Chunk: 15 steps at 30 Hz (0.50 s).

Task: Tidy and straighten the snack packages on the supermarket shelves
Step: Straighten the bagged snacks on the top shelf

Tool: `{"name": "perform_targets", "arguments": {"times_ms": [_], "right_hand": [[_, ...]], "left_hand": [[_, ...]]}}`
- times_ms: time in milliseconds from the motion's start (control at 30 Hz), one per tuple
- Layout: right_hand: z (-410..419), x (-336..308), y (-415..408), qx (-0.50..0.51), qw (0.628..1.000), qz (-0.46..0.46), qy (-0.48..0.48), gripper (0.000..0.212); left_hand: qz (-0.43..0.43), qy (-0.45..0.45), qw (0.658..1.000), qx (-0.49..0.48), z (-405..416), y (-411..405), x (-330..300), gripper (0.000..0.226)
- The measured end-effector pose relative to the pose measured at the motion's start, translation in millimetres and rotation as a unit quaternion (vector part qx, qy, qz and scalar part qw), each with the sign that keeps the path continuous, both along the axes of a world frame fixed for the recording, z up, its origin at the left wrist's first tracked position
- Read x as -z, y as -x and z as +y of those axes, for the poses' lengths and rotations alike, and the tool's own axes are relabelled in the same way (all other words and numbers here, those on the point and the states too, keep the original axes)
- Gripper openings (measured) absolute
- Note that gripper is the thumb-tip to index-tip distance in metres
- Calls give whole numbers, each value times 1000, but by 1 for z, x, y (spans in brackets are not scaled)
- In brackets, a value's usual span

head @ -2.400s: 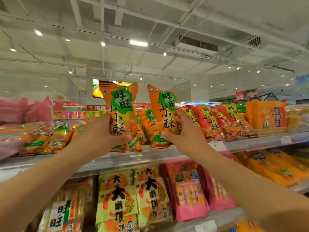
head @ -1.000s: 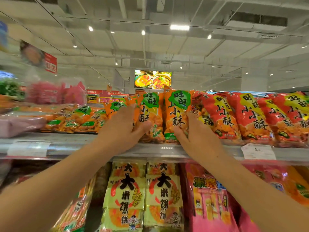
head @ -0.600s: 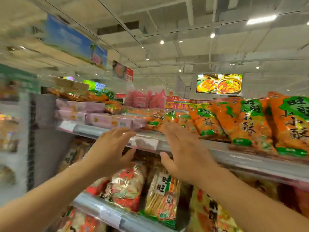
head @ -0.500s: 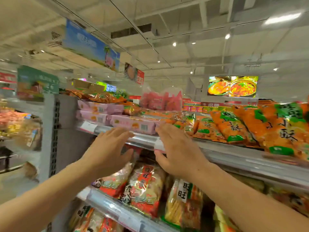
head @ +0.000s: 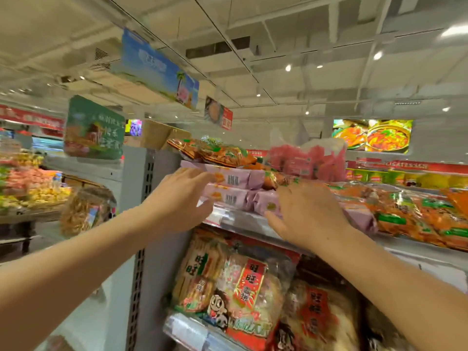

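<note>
Both hands were open, left hand [head: 181,198] flat by the stacked pink packs [head: 228,188] on the top shelf [head: 240,220], right hand [head: 307,214] resting on another; prob light & crinkly, so I'd grab the ends imo.

A pale ceiling [head: 291,34] with exposed beams and a dark vent [head: 217,48] spans the shop, dotted with small round lamps [head: 288,68]. A blue banner [head: 158,69] and a green sign [head: 95,127] hang from it on the left. A lit food screen [head: 372,135] glows far right. A grey perforated upright [head: 138,224] stands beside the aisle; a display table [head: 27,196] sits far left.
</note>
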State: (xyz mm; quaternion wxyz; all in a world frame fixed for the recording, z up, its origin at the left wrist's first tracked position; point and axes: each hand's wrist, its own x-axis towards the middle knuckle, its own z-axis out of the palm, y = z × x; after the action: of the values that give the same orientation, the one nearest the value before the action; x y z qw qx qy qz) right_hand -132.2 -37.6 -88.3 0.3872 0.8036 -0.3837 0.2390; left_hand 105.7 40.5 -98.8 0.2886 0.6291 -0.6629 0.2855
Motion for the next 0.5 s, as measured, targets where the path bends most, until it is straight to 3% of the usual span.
{"name": "perform_targets", "arguments": {"times_ms": [100,300,400,500], "right_hand": [[-3,-23,-13,-9,1000,-3,-10,40],[-31,-69,-67,-153,957,-184,-164,44],[-53,-90,-104,-128,946,-209,-211,49],[-71,-94,-134,-77,929,-220,-287,68]], "left_hand": [[-18,17,1000,4,-23,-16,-21,50],[-31,52,998,-21,-63,-48,-66,49],[9,44,998,-46,-82,-72,-90,45],[51,15,994,-92,-101,-94,-108,50]]}}
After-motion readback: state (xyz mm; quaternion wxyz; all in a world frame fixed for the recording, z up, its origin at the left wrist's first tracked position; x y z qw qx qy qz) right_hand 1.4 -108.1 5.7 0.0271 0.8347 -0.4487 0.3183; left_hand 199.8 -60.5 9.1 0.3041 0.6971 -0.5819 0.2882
